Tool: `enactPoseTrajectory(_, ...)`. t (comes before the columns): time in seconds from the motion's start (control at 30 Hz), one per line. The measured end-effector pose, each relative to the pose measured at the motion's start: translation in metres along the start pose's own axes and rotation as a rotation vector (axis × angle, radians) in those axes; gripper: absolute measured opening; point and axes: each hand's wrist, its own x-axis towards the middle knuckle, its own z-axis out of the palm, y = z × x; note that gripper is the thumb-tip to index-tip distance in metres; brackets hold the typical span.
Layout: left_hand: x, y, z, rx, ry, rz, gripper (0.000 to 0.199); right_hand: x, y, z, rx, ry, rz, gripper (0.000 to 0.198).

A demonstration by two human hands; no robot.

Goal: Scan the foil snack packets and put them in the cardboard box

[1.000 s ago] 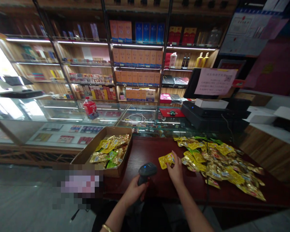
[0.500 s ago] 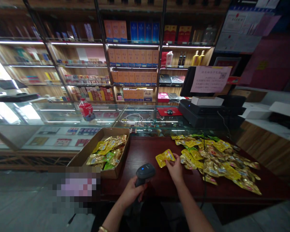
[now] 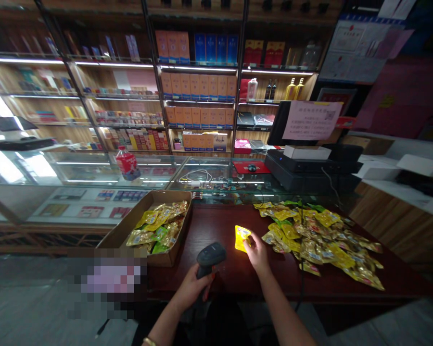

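Note:
My left hand (image 3: 194,287) is closed round the handle of a dark barcode scanner (image 3: 211,255), whose head points toward my right hand. Between the thumb and fingers of my right hand (image 3: 257,253) is a small yellow snack packet (image 3: 242,237), brightly lit and held above the dark red table (image 3: 209,226). To the right lies a loose pile of yellow, gold and green packets (image 3: 319,238). On the left, an open cardboard box (image 3: 182,230) holds several similar packets.
Behind the table runs a glass display counter (image 3: 155,168) with a red-labelled bottle (image 3: 127,163) on it. A monitor (image 3: 278,122) with a paper notice stands at the back right. A dark cable (image 3: 301,269) hangs across the table. Stocked shelves (image 3: 198,103) line the wall.
My right hand has moved slightly left and turned the packet more upright; light now falls on it. The scanner has shifted a little left and the blue light on it no longer shows.

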Motion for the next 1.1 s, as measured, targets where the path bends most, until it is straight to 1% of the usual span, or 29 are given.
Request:
enactPoseTrajectory(0.1,-0.001,-0.002,0.0,-0.009,0.024,-0.016,0.044,0.001,0.001,0.0,-0.003,0.0,-0.023,0.042)
enactPoseTrajectory(0.23,0.0,-0.008,-0.002,-0.021,0.031,-0.005,0.042,-0.002,-0.003,0.0,0.023,-0.049,-0.034,0.043)
enactPoseTrajectory(0.3,0.001,-0.01,-0.002,-0.033,0.044,-0.003,0.042,-0.004,-0.002,-0.001,0.022,-0.072,-0.014,0.047)
enactPoseTrajectory(0.37,0.004,-0.012,-0.001,-0.037,0.057,-0.009,0.042,-0.002,0.002,-0.003,0.042,-0.067,0.04,0.055)
enactPoseTrajectory(0.43,0.008,-0.01,0.003,-0.034,0.066,-0.015,0.041,0.004,0.007,-0.004,0.047,-0.014,0.128,0.061)
enactPoseTrajectory(0.5,0.013,-0.008,0.008,-0.032,0.091,-0.033,0.037,0.013,0.005,0.0,0.031,0.045,0.21,0.059)
enactPoseTrajectory(0.53,0.015,-0.006,0.01,-0.032,0.108,-0.049,0.036,0.019,0.0,0.006,0.036,0.054,0.236,0.056)
enactPoseTrajectory(0.57,0.017,-0.005,0.012,-0.031,0.125,-0.066,0.035,0.024,-0.008,0.014,0.062,0.041,0.251,0.054)
enactPoseTrajectory(0.63,0.02,-0.004,0.015,-0.027,0.156,-0.087,0.035,0.031,-0.034,0.043,0.171,-0.049,0.259,0.053)
enactPoseTrajectory(0.77,0.022,-0.005,0.015,-0.024,0.192,-0.086,0.042,0.03,-0.101,0.125,0.357,-0.365,0.285,0.051)
enactPoseTrajectory(0.83,0.022,-0.005,0.014,-0.003,0.199,-0.084,0.041,0.026,-0.126,0.16,0.388,-0.532,0.247,0.047)
enactPoseTrajectory(0.87,0.022,-0.005,0.014,0.014,0.198,-0.082,0.039,0.025,-0.134,0.171,0.347,-0.575,0.208,0.047)
enactPoseTrajectory(0.9,0.022,-0.004,0.013,0.033,0.195,-0.08,0.036,0.024,-0.138,0.176,0.28,-0.59,0.138,0.049)
enactPoseTrajectory(0.93,0.021,-0.003,0.013,0.05,0.191,-0.079,0.034,0.024,-0.139,0.175,0.184,-0.579,0.046,0.051)
enactPoseTrajectory(0.97,0.021,-0.002,0.013,0.064,0.191,-0.08,0.033,0.023,-0.136,0.167,0.063,-0.54,-0.056,0.052)
enactPoseTrajectory(1.0,0.021,-0.001,0.014,0.074,0.189,-0.085,0.032,0.023,-0.131,0.154,-0.076,-0.486,-0.154,0.052)
enactPoseTrajectory(1.03,0.02,0.0,0.014,0.079,0.188,-0.09,0.032,0.023,-0.123,0.135,-0.228,-0.422,-0.228,0.051)
enactPoseTrajectory(1.07,0.02,0.0,0.015,0.079,0.188,-0.092,0.033,0.024,-0.113,0.112,-0.388,-0.351,-0.273,0.049)
enactPoseTrajectory(1.1,0.019,0.0,0.015,0.074,0.187,-0.09,0.033,0.024,-0.101,0.086,-0.551,-0.271,-0.274,0.046)
